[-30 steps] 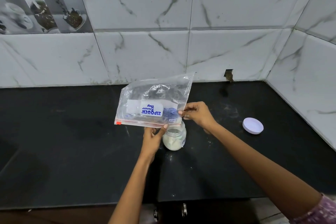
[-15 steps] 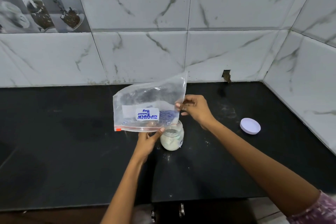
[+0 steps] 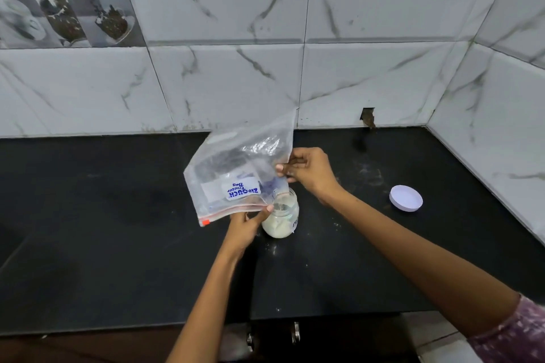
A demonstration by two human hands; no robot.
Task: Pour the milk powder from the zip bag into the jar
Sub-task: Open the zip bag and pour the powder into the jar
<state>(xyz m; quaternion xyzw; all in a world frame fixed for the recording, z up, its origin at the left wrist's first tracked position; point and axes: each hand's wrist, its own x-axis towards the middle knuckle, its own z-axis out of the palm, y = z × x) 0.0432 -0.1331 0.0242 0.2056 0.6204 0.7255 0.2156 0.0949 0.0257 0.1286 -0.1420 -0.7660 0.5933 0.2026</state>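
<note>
Two bare hands on a clear zip bag (image 3: 236,174) upturned over the open jar (image 3: 281,216) on the black counter (image 3: 118,244); left hand (image 3: 246,225) pinching the zip edge, right hand (image 3: 309,171) pinching the side; pale powder in jar; white lid (image 3: 405,198) well apart at right

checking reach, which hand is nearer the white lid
Right. The right hand holds the zip bag left of the white lid; the left hand is farther left.
</note>
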